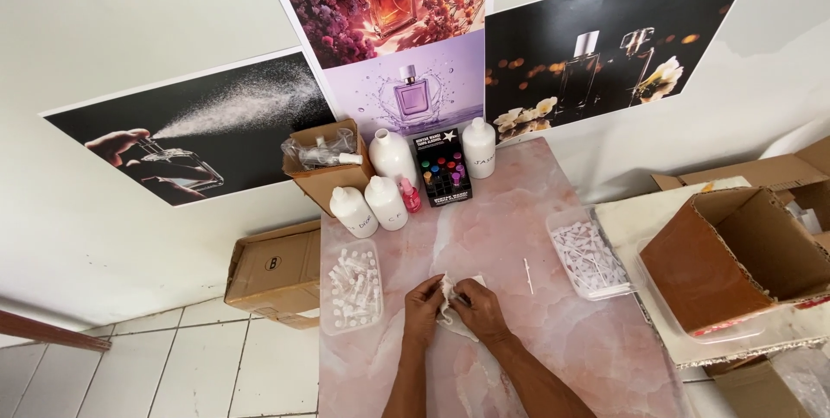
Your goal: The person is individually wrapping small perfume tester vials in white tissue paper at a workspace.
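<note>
Fingers of both hands pinch 1 white cloth at table centre.
Left hand (pixel 424 299) and right hand (pixel 477 307) clamp the crumpled white cloth (pixel 450 307) between them, over the pink marble table (pixel 519 210); both sit equally near, and a thin white stick (pixel 527 276) lies right of the right hand.

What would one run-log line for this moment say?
left hand: pinching white cloth | right hand: gripping same cloth | surface: pink marble table | nearby: tray of small vials, loose white stick
</note>
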